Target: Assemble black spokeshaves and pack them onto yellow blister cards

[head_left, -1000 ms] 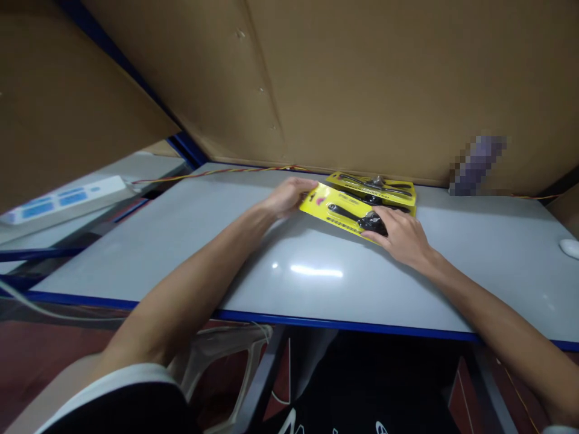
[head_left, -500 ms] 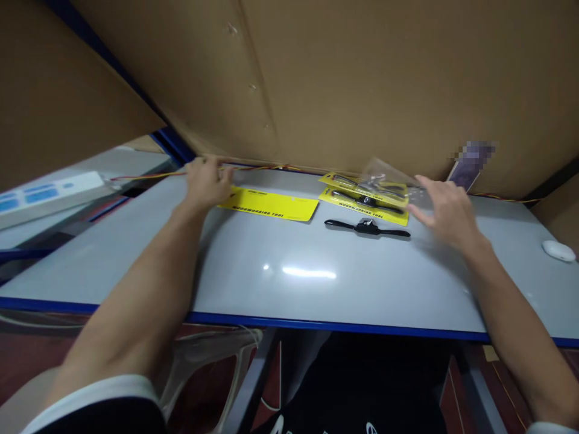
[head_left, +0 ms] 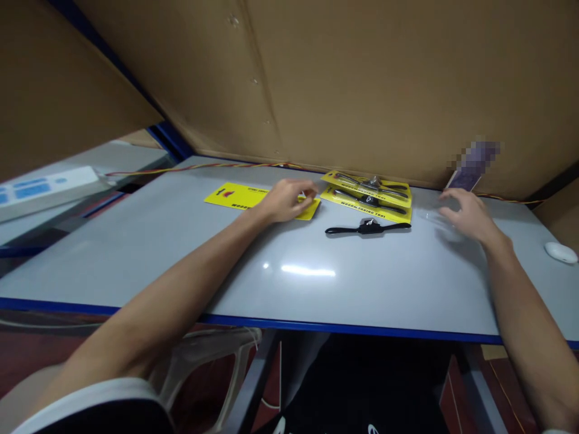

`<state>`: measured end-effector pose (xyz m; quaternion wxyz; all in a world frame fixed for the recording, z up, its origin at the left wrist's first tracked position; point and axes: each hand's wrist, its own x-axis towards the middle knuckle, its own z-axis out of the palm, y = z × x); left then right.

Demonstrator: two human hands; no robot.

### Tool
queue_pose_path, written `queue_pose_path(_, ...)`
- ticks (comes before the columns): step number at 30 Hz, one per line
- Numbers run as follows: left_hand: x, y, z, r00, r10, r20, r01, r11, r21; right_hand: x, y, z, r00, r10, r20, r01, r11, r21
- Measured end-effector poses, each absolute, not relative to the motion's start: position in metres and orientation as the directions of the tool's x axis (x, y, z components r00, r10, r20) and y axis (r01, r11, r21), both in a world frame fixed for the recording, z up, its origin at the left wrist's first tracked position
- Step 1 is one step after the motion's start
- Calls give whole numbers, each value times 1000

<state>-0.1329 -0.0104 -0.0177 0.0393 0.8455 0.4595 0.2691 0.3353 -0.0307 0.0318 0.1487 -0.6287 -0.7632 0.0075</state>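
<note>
My left hand [head_left: 292,200] is over the right half of a yellow printed backing card [head_left: 221,196], its fingers loosely curved and apart, holding nothing I can see. My right hand [head_left: 468,212] hovers low at the right, thumb and fingers apart, beside a clear plastic blister cover [head_left: 427,215] that is blurred and hard to make out. Between the hands lies a loose black spokeshave [head_left: 368,227] with a shiny metal part at its middle. Behind it, yellow packs [head_left: 353,205] marked "woodworking tool" overlap, with black spokeshaves under clear plastic.
A grey table [head_left: 289,295] with a blue edge backs onto a brown board [head_left: 344,78]. A twisted red-yellow wire [head_left: 226,165] runs along the back. At the right are a white mouse-like object [head_left: 561,252] and a blurred-out upright item [head_left: 473,166]; at the left, a power strip [head_left: 49,191].
My left hand has moved right from the card's left end to its right part. My right hand has carried the clear cover right and down, off the yellow packs.
</note>
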Motion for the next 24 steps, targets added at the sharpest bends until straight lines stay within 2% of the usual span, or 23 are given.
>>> queue_pose_path(2,-129,-12,-18,485,791,373,726,-602,332,305,-29,30,-315,882,349,862,420,-284)
queue_pose_path(5,-126,-16,-17,507,761,403,667,-643,376,258,-14,27,-464,828,314,783,550,-291)
queue_pose_path(9,-126,-22,-16,445,730,519,699,-646,308,210,23,27,-471,856,213,814,515,-270)
queue_pose_path(11,-126,-24,-17,410,737,538,743,-611,271,197,39,28,-452,885,117,841,466,-275)
queue_pose_path(13,-125,-22,-17,348,778,523,789,-544,285,191,49,30,-456,888,63,844,454,-286)
queue_pose_path(17,-123,-17,-13,133,878,460,794,-372,480,190,43,35,-469,873,136,839,488,-242)
queue_pose_path(20,-122,-15,-7,14,935,353,747,-244,619,192,24,41,-495,857,141,820,515,-248)
queue_pose_path(22,-120,-17,-4,-10,966,257,682,-181,708,194,11,45,-553,820,144,762,568,-310)
queue_pose_path(24,-117,-19,-2,35,980,197,601,-178,779,196,2,47,-607,778,162,691,617,-376)
